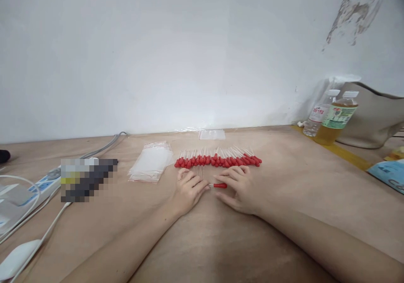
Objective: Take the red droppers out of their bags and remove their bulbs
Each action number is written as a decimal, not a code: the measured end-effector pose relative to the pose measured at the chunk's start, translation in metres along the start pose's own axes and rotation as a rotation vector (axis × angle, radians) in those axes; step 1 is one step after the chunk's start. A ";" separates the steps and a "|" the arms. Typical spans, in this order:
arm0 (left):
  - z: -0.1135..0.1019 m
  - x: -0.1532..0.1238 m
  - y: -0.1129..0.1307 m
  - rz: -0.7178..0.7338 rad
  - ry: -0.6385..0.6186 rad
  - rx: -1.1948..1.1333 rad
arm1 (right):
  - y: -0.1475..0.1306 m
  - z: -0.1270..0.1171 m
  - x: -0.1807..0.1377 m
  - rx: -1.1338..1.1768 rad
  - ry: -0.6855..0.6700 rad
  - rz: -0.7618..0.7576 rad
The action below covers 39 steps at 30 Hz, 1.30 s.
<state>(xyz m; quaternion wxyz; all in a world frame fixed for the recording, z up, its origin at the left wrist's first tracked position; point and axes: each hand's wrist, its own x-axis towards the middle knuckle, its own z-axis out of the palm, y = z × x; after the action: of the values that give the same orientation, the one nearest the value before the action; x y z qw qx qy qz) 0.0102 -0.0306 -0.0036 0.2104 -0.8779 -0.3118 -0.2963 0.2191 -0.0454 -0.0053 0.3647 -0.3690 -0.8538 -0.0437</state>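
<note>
Tabletop [195, 249]: brown and smooth; a yellow strip [350, 157] runs along its right part.
Wall [158, 56]: pale, behind the table; a peeling patch [356, 16] marks its upper right.
Left side: a white power strip [41, 186] with cables; beside it a dark object [90, 180], pixelated past telling; a white rounded device [19, 257] nearer the front.
Right side: a clear bottle [315, 119] and an amber-filled bottle [336, 119], both white-capped; a grey-beige bag [369, 119] just beside them; a blue packet [388, 175] nearer.
Plastic: a stack of clear sachets [150, 163] left of the hands; a small pale sheet [212, 134] near the wall.
Row of droppers [198, 160]: red bulbs toward the person, thin clear stems toward the wall; crowded side by side, some slanted.
Single dropper [220, 186]: lies crosswise between the hands, in front of the row; red bulb to the right, clear stem to the left.
Left hand [189, 188]: knuckles up, fingers curled; thumb and forefinger pinch the stem; clear tubes [200, 172] show just beyond the fingers.
Right hand [240, 188]: thumb and fingers parted around the bulb; I cannot tell whether they touch it.
</note>
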 end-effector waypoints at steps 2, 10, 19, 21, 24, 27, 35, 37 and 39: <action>0.000 0.001 0.002 0.026 0.003 0.003 | -0.003 0.006 0.002 -0.061 0.016 -0.038; -0.004 0.002 0.007 0.044 -0.019 0.030 | -0.003 0.011 0.003 -0.169 0.033 -0.112; -0.004 0.001 0.008 0.045 -0.033 -0.019 | -0.004 0.007 -0.001 -0.223 0.046 -0.150; -0.003 0.001 0.007 0.034 -0.013 -0.039 | -0.004 0.008 -0.002 -0.234 0.095 -0.166; -0.004 -0.001 0.005 0.010 0.004 -0.071 | -0.002 0.009 -0.003 -0.240 0.144 -0.177; -0.006 -0.003 0.005 -0.005 -0.001 -0.094 | -0.002 0.008 -0.004 -0.239 0.144 -0.189; -0.007 -0.006 0.004 0.005 -0.015 -0.117 | 0.001 0.005 -0.009 -0.219 0.205 -0.218; -0.009 -0.010 -0.002 -0.045 -0.014 -0.116 | 0.007 0.001 -0.011 -0.203 0.207 -0.181; -0.009 -0.014 -0.009 -0.139 0.009 -0.110 | 0.017 -0.004 -0.014 -0.179 0.212 -0.087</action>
<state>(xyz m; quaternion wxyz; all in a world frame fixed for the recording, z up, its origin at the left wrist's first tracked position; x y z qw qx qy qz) -0.0085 -0.0356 -0.0044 0.1422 -0.8629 -0.3545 -0.3309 0.2388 -0.0428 -0.0145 0.4164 -0.3561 -0.8182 -0.1742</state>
